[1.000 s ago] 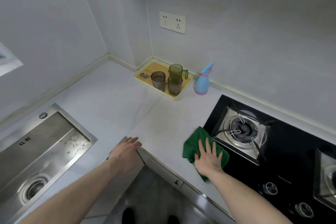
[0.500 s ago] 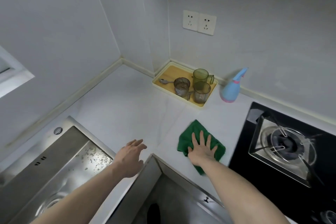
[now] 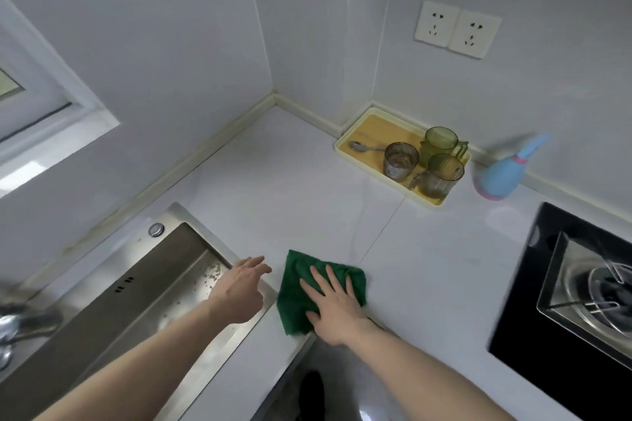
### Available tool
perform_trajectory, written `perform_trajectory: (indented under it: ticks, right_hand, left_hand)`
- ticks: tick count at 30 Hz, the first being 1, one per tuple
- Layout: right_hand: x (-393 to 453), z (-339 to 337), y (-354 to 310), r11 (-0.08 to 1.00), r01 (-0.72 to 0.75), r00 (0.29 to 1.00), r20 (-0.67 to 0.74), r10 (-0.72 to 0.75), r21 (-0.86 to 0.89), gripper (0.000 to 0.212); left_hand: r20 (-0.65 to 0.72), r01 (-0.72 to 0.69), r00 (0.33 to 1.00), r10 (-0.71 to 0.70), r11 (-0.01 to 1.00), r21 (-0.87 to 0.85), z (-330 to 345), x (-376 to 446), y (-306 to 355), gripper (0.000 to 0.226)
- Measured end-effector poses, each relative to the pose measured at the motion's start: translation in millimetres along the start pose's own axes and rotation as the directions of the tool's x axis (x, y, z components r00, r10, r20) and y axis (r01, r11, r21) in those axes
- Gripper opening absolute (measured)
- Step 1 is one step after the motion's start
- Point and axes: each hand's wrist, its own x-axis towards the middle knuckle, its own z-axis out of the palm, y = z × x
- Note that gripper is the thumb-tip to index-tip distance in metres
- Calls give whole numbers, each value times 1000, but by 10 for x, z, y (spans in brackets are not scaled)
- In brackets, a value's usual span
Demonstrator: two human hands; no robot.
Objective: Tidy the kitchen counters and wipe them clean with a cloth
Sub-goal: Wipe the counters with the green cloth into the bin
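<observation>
Far out to the left of the left hand (image 3: 239,294): a tap (image 3: 13,321), blurred, then the steel sink (image 3: 102,311) with specks on its slope. Over the sink's near corner: that left hand, fingers loosely spread, holding nothing, whether touching the rim or just above it hard to tell. Just to its right, nearly touching: the green cloth (image 3: 297,287), crumpled flat on the white counter (image 3: 427,267) at the inner front corner. On top of the cloth: the right hand (image 3: 337,308), fingers straight and spread, palm pressing down, no grip around it. Soft, light, limp fabric by the look of it; likely to bunch and slide under the palm, best driven flat-handed from the middle, or pinched at a loose edge for lifting. Well beyond the right hand, against the wall: a yellow tray (image 3: 345,143) with a spoon (image 3: 362,147) and three cups (image 3: 400,161), upright. Beside the tray: a blue spray bottle (image 3: 499,178), motion-blurred. Far right of the hand: a black gas hob (image 3: 526,318).
</observation>
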Motion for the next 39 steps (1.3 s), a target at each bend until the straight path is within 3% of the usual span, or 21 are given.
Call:
perform_trajectory:
  ticks: [4, 7, 12, 17, 23, 32, 39]
  right_hand:
    - [-284, 26, 393, 999, -35, 999, -36, 34, -32, 68]
    - [-375, -37, 685, 989, -147, 988, -56, 147, 10, 64]
    - [-463, -205, 1196, 894, -431, 893, -85, 442, 124, 65]
    - [-466, -157, 1055, 850, -503, 852, -74, 518, 159, 68]
    - [-275, 85, 32, 974, -223, 975, 17, 222, 43, 64]
    - [-524, 761, -1453, 981, 120, 981, 172, -93, -151, 66]
    - [-822, 1383, -2316, 979, 105, 985, 154, -78, -176, 70]
  left_hand:
    - [-13, 32, 999, -33, 996, -84, 79, -206, -58, 66]
    - [-22, 49, 998, -52, 990, -136, 185, -436, -74, 63]
    - [-42, 114, 991, -123, 977, -179, 387, -831, -80, 68]
    - [-78, 182, 976, -204, 957, -228, 639, -1388, -32, 71]
    - [-45, 323, 935, -352, 897, -303, 1058, -2186, -166, 73]
    - [-105, 447, 845, -525, 800, -400, 1246, -3167, -745, 71]
    - [-101, 432, 846, -523, 785, -444, 1651, -3808, -1466, 71]
